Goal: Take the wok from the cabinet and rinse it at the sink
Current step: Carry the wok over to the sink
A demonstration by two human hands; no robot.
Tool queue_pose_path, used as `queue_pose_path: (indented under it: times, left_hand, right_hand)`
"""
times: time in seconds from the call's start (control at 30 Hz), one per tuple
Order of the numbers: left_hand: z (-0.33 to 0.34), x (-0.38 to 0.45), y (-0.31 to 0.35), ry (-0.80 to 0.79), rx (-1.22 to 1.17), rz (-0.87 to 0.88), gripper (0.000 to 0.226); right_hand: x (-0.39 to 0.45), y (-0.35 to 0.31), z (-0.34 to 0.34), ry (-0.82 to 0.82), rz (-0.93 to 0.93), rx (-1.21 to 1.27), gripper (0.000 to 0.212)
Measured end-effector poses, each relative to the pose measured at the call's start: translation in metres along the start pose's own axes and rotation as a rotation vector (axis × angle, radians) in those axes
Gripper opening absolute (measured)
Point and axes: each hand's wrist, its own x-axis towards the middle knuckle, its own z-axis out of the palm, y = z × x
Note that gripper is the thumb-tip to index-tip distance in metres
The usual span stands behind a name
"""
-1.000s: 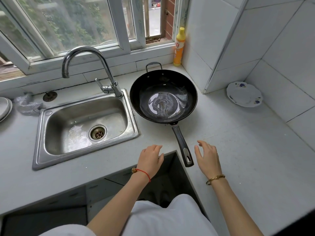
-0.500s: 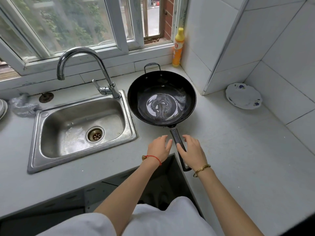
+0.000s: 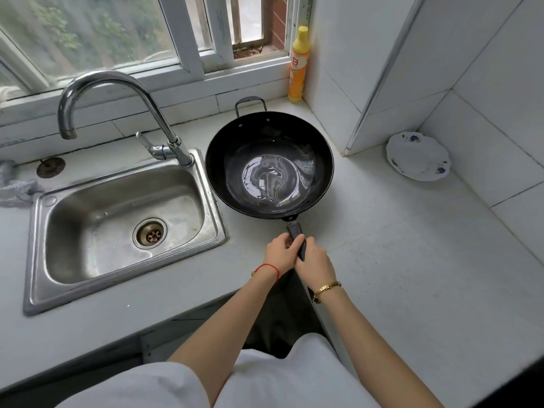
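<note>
While both hands are closing around the long handle point(image 3: 296, 234) of the wok point(image 3: 269, 164), the head view is showing the wok sitting on the white countertop point(image 3: 397, 260) just right of the sink point(image 3: 123, 225), its left rim overlapping the sink's right edge. Left hand point(image 3: 281, 254) is wrapping the handle from the left, fingers curled over it; right hand point(image 3: 315, 260) is gripping from the right, thumb pressing along the top. Hands are touching each other on the handle. Red string bracelet point(image 3: 268, 267) is showing on the left wrist, gold bangle point(image 3: 326, 288) on the right. Wok is black, holding a shallow pool of water that is reflecting light at the bottom, small loop handle point(image 3: 250, 103) pointing toward the window point(image 3: 117, 33). Faucet point(image 3: 117, 113) is arching over the sink's back left, no water running, basin wet around the drain point(image 3: 150, 233). Yellow dish soap bottle point(image 3: 298, 64) is standing upright in the back corner beside the tiled wall. White plate with purple flowers point(image 3: 418, 156) is lying on the counter well right of the wok. Crumpled clear plastic point(image 3: 14, 187) is lying at far left. White sleeves are filling the bottom edge.
</note>
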Motion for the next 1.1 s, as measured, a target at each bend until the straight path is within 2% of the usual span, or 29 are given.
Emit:
queue_pose_path:
  times: [0.17,0.47,0.83,1.1]
  left_hand:
    - [0.0,-0.003,-0.001,-0.052,-0.253,-0.011,0.035]
    - [0.003,-0.011,0.005,-0.066,-0.532,-0.139,0.032]
    - [0.002,-0.046,-0.009,-0.077,-0.574,-0.124,0.031]
    - [0.0,-0.083,-0.023,-0.074,-0.613,-0.084,0.028]
  right_hand:
    - [0.003,-0.002,0.006,0.016,0.086,0.13,0.017]
    - [-0.001,-0.001,0.011,0.084,0.038,0.164,0.022]
    - [-0.033,0.006,0.021,0.084,0.008,0.226,0.023]
    - [-0.066,0.015,0.03,0.072,-0.088,0.237,0.018]
